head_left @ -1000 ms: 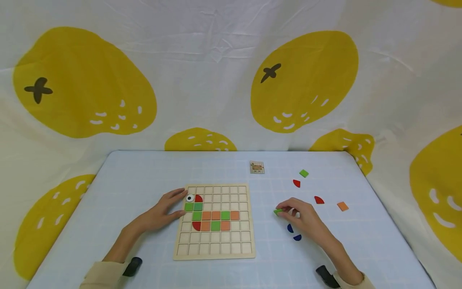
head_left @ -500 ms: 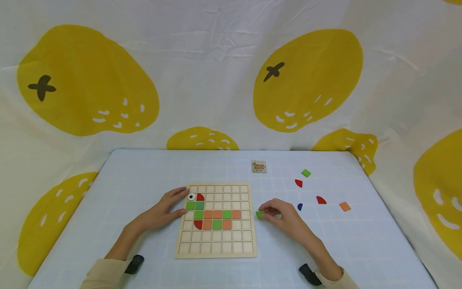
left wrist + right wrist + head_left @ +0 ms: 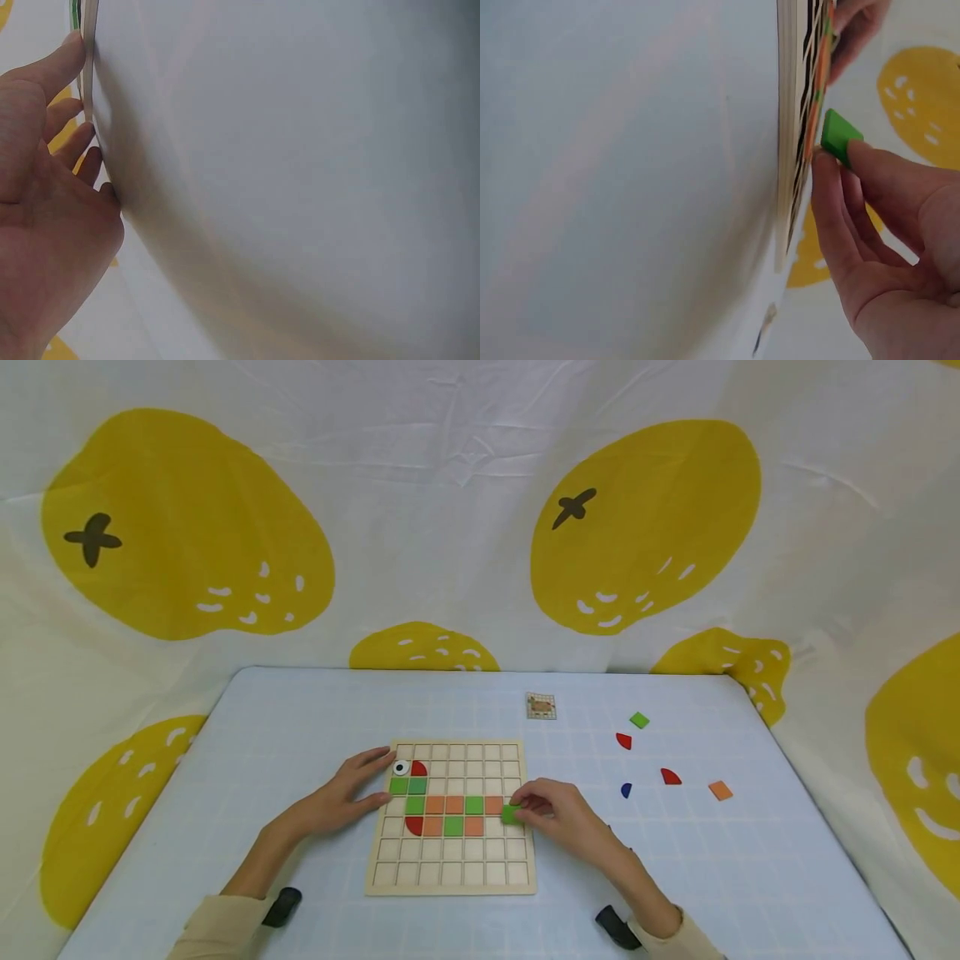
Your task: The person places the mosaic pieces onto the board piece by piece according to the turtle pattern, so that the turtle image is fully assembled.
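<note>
Your right hand (image 3: 566, 818) pinches a bright green square tile (image 3: 511, 814) between thumb and fingers, at the rightmost column of the square, pale wooden grid board (image 3: 450, 890). Your left hand (image 3: 335, 799), thumb and fingers spread apart, touches the board's left edge on the pale blue surface (image 3: 300, 718).

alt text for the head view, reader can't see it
A right hand pinches a green tile over the right side of a partly tiled board; the left hand touches its left edge. Loose pieces lie to the right, a small card beyond.
</note>
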`<state>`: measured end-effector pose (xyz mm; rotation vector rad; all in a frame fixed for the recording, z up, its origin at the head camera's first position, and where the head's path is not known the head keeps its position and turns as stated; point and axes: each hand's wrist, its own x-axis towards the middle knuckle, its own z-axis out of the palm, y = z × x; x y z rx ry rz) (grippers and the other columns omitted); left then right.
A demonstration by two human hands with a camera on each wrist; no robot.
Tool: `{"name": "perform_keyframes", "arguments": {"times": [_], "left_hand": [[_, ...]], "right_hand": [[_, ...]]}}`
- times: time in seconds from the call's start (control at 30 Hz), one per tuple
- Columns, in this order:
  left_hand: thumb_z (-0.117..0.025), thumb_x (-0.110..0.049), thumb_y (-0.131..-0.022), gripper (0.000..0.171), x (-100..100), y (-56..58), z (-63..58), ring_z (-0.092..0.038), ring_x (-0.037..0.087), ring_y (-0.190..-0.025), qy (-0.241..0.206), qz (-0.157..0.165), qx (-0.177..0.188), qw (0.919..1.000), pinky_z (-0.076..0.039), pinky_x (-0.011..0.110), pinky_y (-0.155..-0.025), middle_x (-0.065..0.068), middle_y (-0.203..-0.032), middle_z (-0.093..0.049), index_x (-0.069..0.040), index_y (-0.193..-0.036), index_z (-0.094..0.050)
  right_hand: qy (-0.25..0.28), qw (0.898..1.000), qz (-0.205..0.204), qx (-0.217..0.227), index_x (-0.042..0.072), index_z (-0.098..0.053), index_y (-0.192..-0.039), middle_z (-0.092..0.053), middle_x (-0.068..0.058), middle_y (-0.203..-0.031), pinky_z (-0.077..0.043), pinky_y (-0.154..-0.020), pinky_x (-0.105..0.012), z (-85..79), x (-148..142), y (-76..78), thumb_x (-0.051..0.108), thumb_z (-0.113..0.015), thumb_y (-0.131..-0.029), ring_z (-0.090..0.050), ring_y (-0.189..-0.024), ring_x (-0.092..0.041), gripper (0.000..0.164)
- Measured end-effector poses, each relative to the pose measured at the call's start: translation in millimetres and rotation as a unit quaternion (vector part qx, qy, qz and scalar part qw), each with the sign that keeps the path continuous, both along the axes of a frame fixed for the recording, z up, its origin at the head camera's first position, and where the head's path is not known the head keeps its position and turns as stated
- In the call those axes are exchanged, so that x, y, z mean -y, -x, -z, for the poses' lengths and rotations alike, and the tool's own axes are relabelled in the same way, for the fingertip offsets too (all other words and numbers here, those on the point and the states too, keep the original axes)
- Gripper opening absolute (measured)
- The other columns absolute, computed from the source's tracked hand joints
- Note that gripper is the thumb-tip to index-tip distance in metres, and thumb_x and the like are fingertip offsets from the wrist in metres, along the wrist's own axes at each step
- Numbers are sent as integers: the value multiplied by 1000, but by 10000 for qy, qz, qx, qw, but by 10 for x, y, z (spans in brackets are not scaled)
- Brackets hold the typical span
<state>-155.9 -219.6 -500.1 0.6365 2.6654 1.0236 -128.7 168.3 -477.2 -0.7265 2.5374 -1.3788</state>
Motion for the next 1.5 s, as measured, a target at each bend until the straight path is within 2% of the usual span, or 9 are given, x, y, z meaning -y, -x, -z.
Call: {"name": "perform_keyframes", "arguments": {"times": [0.2,0.4,0.67,0.87,1.13,1.5], "left_hand": [[-68,-33,-101,72,4,30,27,-19,46,-151,18,-34,80,10000,-25,68,-116,20,-166,-24,-9,-161,-35],[-68,-32,-101,72,-4,16,4,-19,46,-151,-9,-56,96,9999,-24,69,-116,21,-165,-24,-8,-161,-35],[-67,-33,-101,72,-5,26,-8,-19,46,-151,20,-45,99,9999,-24,68,-116,21,-165,-23,-8,-161,-35],[-68,-31,-101,71,-10,-1,-29,-21,48,-150,-41,-29,67,10000,-25,70,-115,22,-164,-25,-6,-160,-36],[-68,-30,-101,70,-10,-19,-32,-21,48,-149,-64,-44,29,10000,-26,70,-114,22,-164,-26,-6,-159,-37],[-68,-31,-101,70,-7,-3,-1,-20,46,-150,-79,-52,64,9999,-26,70,-115,21,-165,-25,-8,-160,-36]], "right_hand": [[29,9998,-146,120,5,-73,-103,-71,-1,-95,-58,-78,-24,24,114,10,5,-75,-94,-65,-85,-13,10],[-124,9992,-308,201,6,-74,-100,-69,2,-89,-56,-74,-24,23,200,2,7,-75,-94,-62,-79,-10,6],[-369,9986,-329,-184,2,-74,-97,-70,-6,-92,-55,-71,-23,4,217,-4,0,-75,-92,-61,-79,-8,5],[-409,9983,-336,-259,5,-74,-95,-68,-1,-90,-55,-72,-23,5,190,7,1,-74,-93,-61,-79,-8,5],[-399,9985,-154,-352,6,-72,-101,-68,1,-94,-55,-77,-25,12,69,69,4,-72,-96,-62,-85,-9,5],[-620,9952,472,-589,7,-72,-103,-67,4,-95,-56,-79,-27,32,-136,193,5,-74,-94,-62,-87,-10,10]]}}
